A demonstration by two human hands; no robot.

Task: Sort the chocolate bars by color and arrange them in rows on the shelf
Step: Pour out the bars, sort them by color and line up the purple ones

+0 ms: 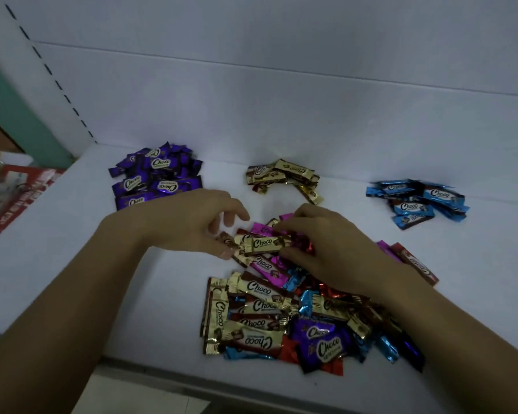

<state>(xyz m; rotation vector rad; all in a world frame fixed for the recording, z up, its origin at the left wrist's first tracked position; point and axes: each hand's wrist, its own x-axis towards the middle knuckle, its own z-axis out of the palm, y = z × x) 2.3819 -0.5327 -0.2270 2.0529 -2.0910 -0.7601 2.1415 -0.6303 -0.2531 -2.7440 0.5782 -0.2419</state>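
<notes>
R hand [335,255] hides far part of the mixed pile of foil-wrapped choc bars [260,324]. Gold foil-wrapped bar [263,245]: ends partly covered by fingers, left hand [189,222] incl. Red printed pack [21,189] off white shelf [132,279] left edge is blurred and cropped.

- Bare shelf [72,279] lies open along the left front, beside the mixed heap [281,318].
- Bare strips run between the purple pile [157,177] and the gold pile [284,177], and between the gold pile and the blue pile [419,201].
- The back wall [281,109] closes off the room just behind all three piles.
- The left hand [192,222] and right hand [335,249], pinching a gold bar [263,245] between them, cover the heap's far end.
</notes>
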